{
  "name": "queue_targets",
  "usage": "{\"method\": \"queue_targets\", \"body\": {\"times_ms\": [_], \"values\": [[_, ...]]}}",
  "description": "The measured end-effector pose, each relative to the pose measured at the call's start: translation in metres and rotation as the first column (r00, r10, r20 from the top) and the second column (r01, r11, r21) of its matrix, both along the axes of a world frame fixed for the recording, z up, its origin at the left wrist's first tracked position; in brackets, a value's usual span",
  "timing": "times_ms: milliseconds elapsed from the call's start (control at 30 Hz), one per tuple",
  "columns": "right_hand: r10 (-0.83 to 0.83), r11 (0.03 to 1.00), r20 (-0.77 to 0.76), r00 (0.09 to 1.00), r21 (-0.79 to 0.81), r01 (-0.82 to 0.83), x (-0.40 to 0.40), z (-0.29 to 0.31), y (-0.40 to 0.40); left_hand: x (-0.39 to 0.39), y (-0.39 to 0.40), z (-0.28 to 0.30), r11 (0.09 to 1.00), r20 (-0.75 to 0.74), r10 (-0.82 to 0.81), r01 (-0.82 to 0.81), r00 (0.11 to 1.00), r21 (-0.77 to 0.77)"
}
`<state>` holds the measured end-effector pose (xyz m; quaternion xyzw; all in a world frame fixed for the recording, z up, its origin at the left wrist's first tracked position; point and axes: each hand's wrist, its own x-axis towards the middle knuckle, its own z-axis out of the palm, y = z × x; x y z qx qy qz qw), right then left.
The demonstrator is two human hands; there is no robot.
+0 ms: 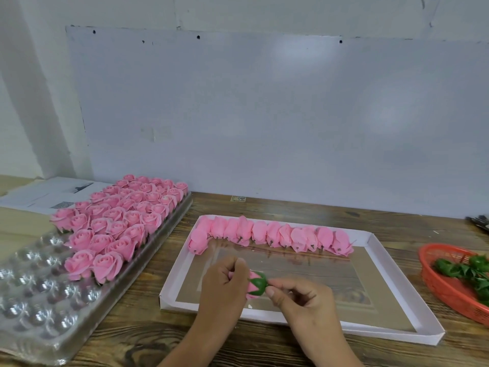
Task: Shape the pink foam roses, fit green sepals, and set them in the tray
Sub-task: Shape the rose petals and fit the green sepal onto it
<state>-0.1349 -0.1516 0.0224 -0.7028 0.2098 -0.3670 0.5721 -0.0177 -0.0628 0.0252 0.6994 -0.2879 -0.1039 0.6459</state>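
While the left hand [225, 284] grips a closed pink rose [252, 287], the right hand [296, 295] pinches its green sepal cap [258, 285], already seated over the base.

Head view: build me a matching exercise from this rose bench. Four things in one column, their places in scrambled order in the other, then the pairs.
Things
1. Opened pink roses
2. Closed pink buds
3. Loose green sepals
4. Bud with sepal fitted

Places
A. In the orange basket at right
B. In a row along the far edge of the white-rimmed tray
C. Between the left hand and right hand
D. In the clear plastic cell tray at left

Pairs: 1-D, 2-B, 3-A, 4-C
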Motion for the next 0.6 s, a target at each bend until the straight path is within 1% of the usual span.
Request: {"method": "queue_targets", "body": {"times_ms": [133,333,500,600], "values": [[-0.002,1.000,-0.021,1.000,-0.006,0.002,0.0003,-0.0014,0.0013,0.0008,-0.0006,-0.0020,1.000,-0.035,-0.023,0.023,0.999,0.006],[-0.020,0.999,-0.048,0.999,-0.044,0.018,0.0001,-0.0045,0.0015,-0.0005,-0.0001,-0.0019,0.999,-0.048,-0.036,0.037,0.998,0.016],[-0.041,0.995,-0.063,0.997,-0.088,0.036,0.0010,-0.0086,-0.0008,-0.0037,0.0020,0.0033,0.998,0.026,-0.055,0.054,0.998,0.032],[-0.055,0.994,-0.068,0.996,-0.100,0.048,0.0016,-0.0097,-0.0005,-0.0047,0.0024,0.0040,0.997,0.037,-0.062,0.060,0.997,0.046]]}}
